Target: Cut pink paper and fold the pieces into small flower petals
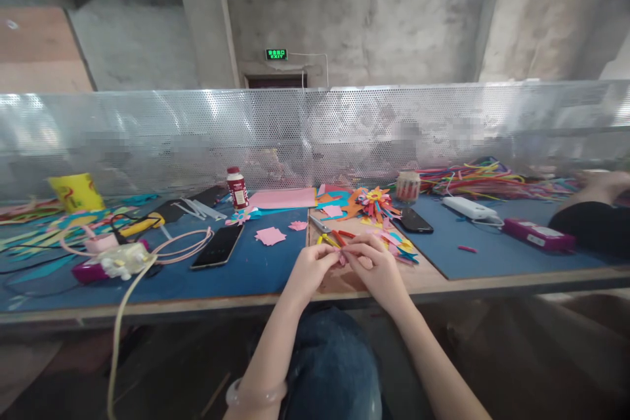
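Note:
Both of my hands meet over the bare wooden strip near the table's front edge. My left hand point(315, 265) and my right hand point(373, 265) pinch a small pink paper piece point(343, 259) between their fingertips, most of it covered by the fingers. Just beyond the fingers lie a tool with red handles point(343, 234) and a yellow-handled one point(325, 240), partly hidden. Coloured paper scraps point(401, 246) spread beside my right hand. Behind them sits a layered paper flower point(375, 202). To the left are a stack of pink paper pieces point(270, 236) and a smaller pink piece point(297, 226).
A phone point(217, 247) and a power strip point(115, 261) with cables lie left. Further back stand a red-and-white bottle point(237, 188) and a jar point(408, 186). Another phone point(416, 220), a white power strip point(470, 208) and a person's arm point(590, 216) are at right.

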The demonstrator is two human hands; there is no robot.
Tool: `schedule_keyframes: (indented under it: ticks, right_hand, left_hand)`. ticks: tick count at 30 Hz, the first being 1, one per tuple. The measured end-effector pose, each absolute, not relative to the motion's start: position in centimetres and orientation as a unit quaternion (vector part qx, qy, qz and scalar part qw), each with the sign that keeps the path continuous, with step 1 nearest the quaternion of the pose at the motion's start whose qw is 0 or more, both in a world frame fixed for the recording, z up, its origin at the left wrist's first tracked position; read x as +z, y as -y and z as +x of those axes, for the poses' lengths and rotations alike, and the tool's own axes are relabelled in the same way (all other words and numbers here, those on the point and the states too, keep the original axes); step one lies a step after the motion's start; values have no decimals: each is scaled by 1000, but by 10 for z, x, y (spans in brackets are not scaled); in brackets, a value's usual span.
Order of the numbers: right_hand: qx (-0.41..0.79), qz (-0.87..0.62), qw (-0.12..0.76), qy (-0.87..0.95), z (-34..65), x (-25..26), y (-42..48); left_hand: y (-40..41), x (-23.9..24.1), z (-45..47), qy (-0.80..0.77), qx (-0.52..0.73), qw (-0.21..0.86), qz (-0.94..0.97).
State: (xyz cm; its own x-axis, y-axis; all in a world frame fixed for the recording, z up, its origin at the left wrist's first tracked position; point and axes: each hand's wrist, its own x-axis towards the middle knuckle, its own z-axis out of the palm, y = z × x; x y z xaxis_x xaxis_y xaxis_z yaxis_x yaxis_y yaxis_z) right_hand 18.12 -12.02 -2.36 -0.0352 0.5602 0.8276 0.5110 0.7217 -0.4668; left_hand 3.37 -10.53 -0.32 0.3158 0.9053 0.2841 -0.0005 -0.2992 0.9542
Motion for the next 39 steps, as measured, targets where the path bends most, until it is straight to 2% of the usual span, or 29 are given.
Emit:
schedule_keyframes:
  ticks: [14, 22, 28, 39]
  right_hand:
    - [31, -352, 570, 742, 180, -23, 130]
    - [134, -345, 580, 726, 187, -16, 132]
    - [237, -372, 584, 681, 190, -16, 123]
    - [273, -374, 556, 691, 184, -19, 111]
  left_hand:
    - [102, -9, 32, -354, 473, 479, 650]
    - [106, -6, 32, -343, 448, 474, 676]
    - [107, -6, 31, -348, 438, 427, 710]
    - [101, -11, 33, -390, 453, 367, 713]
